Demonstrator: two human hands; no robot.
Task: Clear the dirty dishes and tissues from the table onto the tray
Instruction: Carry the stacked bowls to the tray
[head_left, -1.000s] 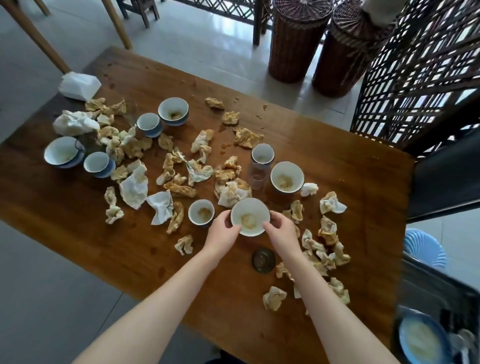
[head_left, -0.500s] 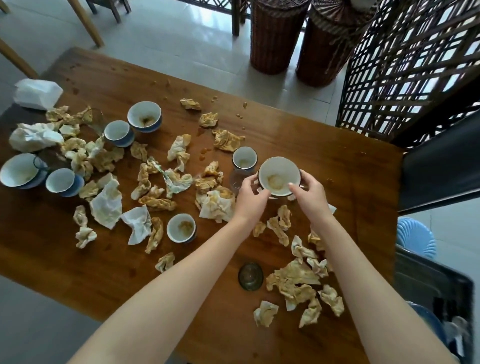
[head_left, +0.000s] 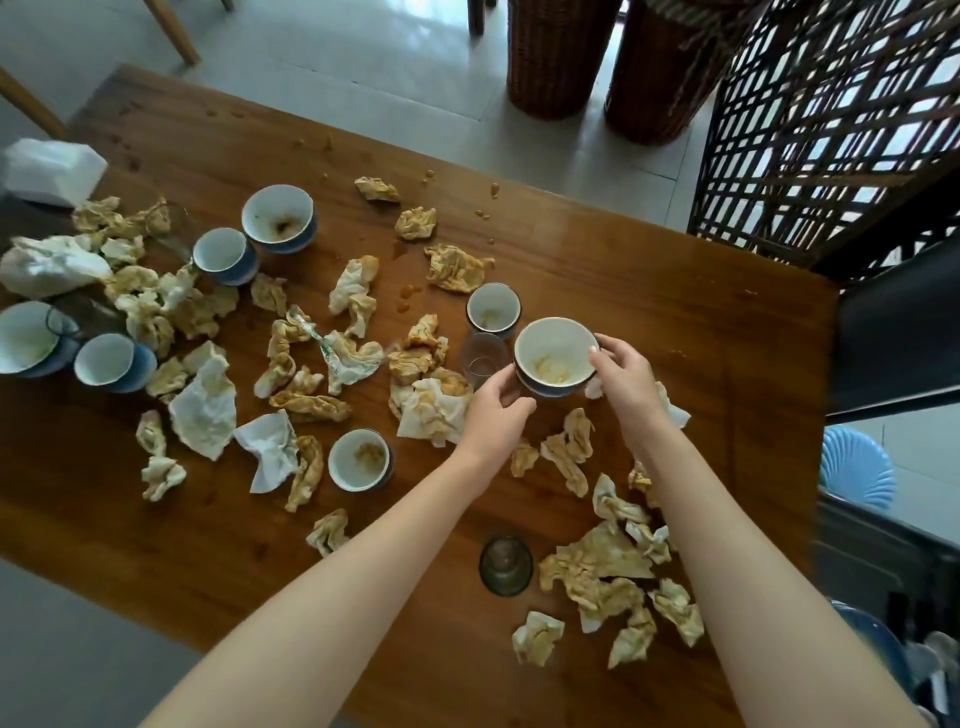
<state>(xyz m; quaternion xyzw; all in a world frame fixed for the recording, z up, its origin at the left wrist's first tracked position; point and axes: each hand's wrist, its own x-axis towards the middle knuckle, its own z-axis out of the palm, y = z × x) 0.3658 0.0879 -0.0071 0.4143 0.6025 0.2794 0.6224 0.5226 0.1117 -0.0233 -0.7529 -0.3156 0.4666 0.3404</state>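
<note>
My two hands hold a white bowl (head_left: 555, 358) with yellowish residue; it sits nested in a second, blue-sided bowl, just above the wooden table (head_left: 649, 280). My left hand (head_left: 496, 413) curls round the stack's lower left side. My right hand (head_left: 626, 384) grips its right rim. Right behind the stack are a small cup (head_left: 491, 312) and a clear glass (head_left: 483, 358). Another dirty cup (head_left: 360, 460) stands nearer me to the left. Several crumpled stained tissues (head_left: 597, 566) lie all over the table.
More blue-and-white bowls (head_left: 279, 218) and cups (head_left: 111, 361) stand at the far left among tissues. A dark glass (head_left: 505, 565) sits between my forearms. A tissue pack (head_left: 52, 169) lies at the left corner. A dark cart (head_left: 883, 561) with a blue dish stands at the lower right, beside a blue stool (head_left: 857, 462).
Both hands lifted the white bowl from the near middle of the table, carried it away from me and set it into the other bowl. They now hold the stack.
</note>
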